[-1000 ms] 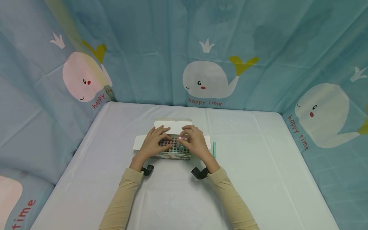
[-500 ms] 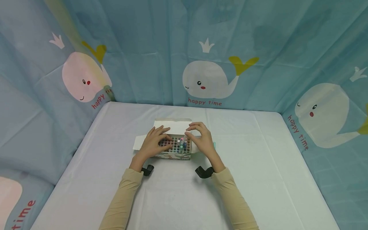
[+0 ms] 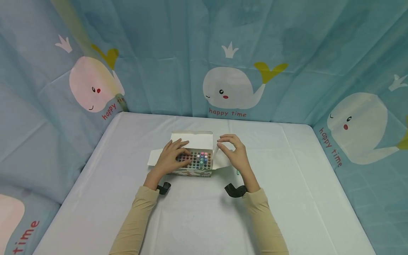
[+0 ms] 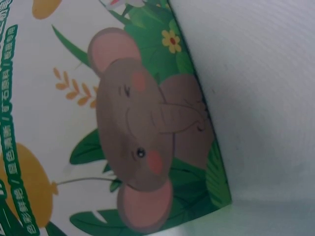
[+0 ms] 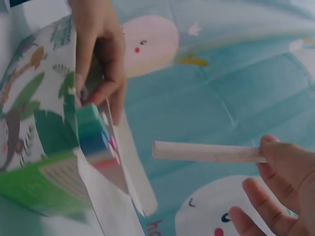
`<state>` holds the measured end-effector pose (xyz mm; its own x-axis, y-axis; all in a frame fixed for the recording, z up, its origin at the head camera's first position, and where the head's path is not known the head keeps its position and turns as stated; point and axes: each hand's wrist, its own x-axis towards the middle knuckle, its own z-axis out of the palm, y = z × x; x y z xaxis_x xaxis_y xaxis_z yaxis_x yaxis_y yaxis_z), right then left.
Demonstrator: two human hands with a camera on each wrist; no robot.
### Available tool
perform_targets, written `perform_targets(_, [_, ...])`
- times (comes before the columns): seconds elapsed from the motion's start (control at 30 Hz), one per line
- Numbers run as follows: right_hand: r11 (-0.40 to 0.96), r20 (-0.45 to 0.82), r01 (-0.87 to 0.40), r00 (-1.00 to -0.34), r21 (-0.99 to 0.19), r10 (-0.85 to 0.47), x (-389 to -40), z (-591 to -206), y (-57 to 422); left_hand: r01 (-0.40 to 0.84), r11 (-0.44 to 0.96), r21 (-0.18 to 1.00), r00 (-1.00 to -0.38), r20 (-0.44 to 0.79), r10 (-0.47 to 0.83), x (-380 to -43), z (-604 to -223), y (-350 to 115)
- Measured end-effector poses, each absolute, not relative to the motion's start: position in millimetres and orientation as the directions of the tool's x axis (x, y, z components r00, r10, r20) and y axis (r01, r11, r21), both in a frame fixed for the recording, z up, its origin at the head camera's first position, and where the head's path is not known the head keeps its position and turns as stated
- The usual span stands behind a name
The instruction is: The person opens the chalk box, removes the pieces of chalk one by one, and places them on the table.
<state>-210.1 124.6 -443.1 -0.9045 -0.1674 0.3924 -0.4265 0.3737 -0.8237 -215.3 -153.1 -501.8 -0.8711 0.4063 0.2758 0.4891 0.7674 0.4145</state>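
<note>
A white stick of chalk (image 5: pixel 206 151) is pinched by one end between the thumb and index finger of my right hand (image 3: pixel 236 153). That hand is raised to the right of an open printed cardboard box (image 3: pixel 191 173), over its right flap. Several coloured chalks (image 3: pixel 202 158), green, blue and pink, stand in the right part of the box's hole grid, their ends above it. My left hand (image 3: pixel 169 159) rests over the box's left part, thumb and index finger apart above the holes and the other fingers spread. The box's elephant print fills much of the left wrist view.
The box's white lid (image 3: pixel 192 141) stands open at the back, with side flaps (image 3: pixel 154 158) folded out left and right. A green stick (image 3: pixel 237 172) lies on the white table, mostly hidden behind my right hand. A whale-print curtain (image 3: pixel 153 81) surrounds the table.
My right hand has lifted the white chalk from the box's right part and moved right past its edge. The left hand has stayed in place. The green stick has become mostly covered.
</note>
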Motion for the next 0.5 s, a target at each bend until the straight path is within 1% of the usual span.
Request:
perform_targets(0.33, [0.41, 0.334, -0.358, -0.934, -0.839, -0.131, -206.3, -439.1, 151.1, 0.49, 0.767, 0.415, -0.871, 0.276, 0.407, -215.5, -500.7, -152.9])
perform_targets(0.5, [0.445, 0.28, -0.321, -0.947, -0.836, -0.158, -196.0, -422.2, 161.0, 0.486, 0.769, 0.416, -0.873, 0.274, 0.403, -215.2, -500.7, -153.1])
